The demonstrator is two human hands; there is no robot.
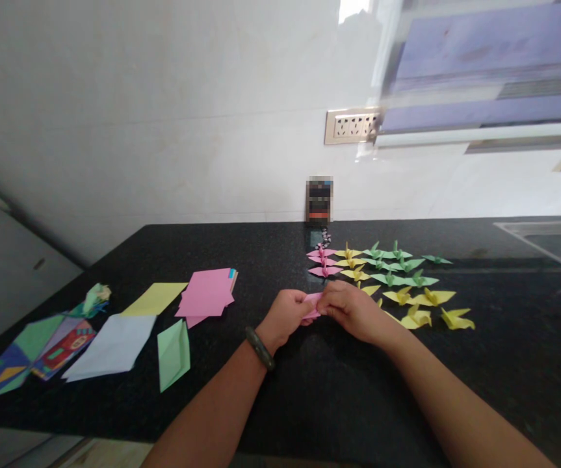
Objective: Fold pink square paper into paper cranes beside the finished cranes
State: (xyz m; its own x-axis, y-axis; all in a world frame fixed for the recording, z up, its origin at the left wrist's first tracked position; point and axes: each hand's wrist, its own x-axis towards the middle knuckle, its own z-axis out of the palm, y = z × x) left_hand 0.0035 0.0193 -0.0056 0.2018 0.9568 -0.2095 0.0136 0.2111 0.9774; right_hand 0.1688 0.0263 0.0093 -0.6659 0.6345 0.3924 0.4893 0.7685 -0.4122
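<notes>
Between my two hands is a small folded piece of pink paper [313, 304], raised over the black countertop [309, 409]. My left hand [287, 315] pinches its left side, and a dark bangle circles that wrist. My right hand [351, 309] grips the right side with thumb and fingers, hiding part of the folds. Just beyond my hands stand pink paper cranes [324, 270], with yellow cranes [351, 263] and green cranes [394, 263] in rows to their right. More yellow cranes [417, 316] lie beside my right forearm.
To the left lie pink paper sheets [207, 292], a yellow sheet [153, 299], white sheets [112, 344], a folded green paper [173, 354] and colourful printed packaging [21, 357]. A pixelated upright device [319, 201] leans at the wall. A sink edge [553, 240] is at right.
</notes>
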